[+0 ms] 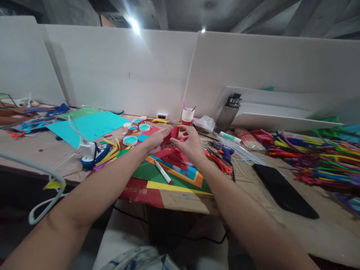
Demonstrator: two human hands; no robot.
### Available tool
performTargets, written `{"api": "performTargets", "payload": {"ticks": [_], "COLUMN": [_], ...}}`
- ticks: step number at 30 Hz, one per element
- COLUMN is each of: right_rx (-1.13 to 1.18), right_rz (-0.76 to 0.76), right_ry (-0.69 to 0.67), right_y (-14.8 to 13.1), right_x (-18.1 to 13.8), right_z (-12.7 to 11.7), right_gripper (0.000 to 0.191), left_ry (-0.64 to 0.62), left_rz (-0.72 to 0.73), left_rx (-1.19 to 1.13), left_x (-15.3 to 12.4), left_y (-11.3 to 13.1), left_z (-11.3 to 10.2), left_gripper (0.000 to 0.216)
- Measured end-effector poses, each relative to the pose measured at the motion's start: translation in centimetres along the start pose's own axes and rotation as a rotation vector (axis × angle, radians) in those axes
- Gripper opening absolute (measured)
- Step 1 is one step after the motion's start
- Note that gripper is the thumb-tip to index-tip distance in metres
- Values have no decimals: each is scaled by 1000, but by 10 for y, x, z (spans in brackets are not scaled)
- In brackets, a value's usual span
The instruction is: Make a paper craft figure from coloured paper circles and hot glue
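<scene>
Between my two hands, above the craft table, is a small round red disc (174, 132), tilted on its edge. My left hand (159, 140) grips it from the left, fingers closed at its rim. My right hand (189, 141) pinches it from the right with thumb and fingers. Below lie stacked sheets of coloured paper (201, 183), red, blue, orange, green and yellow. A white marker with a red end (163, 172) rests on the green sheet. Left of my hands sit several white round lids with turquoise insides (130, 140) and a loose turquoise paper circle (143, 138).
A turquoise sheet (87, 125) and a blue power strip (95, 155) with a charger are at left. Behind stand paper cups (187, 115) and a grey bottle (228, 112). At right are a blue glue gun (225, 153), a black phone (285, 190) and bundled pipe cleaners (312, 155).
</scene>
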State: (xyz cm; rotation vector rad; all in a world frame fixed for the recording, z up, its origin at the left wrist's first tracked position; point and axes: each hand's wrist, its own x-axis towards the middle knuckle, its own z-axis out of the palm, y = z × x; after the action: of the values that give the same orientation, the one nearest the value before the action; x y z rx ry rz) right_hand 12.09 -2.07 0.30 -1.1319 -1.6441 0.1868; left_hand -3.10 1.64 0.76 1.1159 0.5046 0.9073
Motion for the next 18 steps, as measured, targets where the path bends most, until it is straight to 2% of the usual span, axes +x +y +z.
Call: {"api": "performTargets", "payload": {"ticks": [5, 9, 14, 18], "right_rx": [24, 1, -40, -77], "right_rz": [28, 3, -43, -72], "right_ry": [-4, 6, -2, -19], "right_y": [1, 2, 0, 0], "right_x": [0, -1, -2, -2], "right_z": [-1, -1, -2, -3], "right_gripper": [46, 44, 52, 47], "left_ry": [-27, -42, -19, -34], "left_rz": [23, 18, -17, -22], "left_rx": [11, 11, -8, -28], "left_x": [-1, -3, -3, -2], "left_y": [0, 1, 0, -3], "left_z": [-2, -1, 0, 0], "left_gripper": [33, 35, 33, 29]}}
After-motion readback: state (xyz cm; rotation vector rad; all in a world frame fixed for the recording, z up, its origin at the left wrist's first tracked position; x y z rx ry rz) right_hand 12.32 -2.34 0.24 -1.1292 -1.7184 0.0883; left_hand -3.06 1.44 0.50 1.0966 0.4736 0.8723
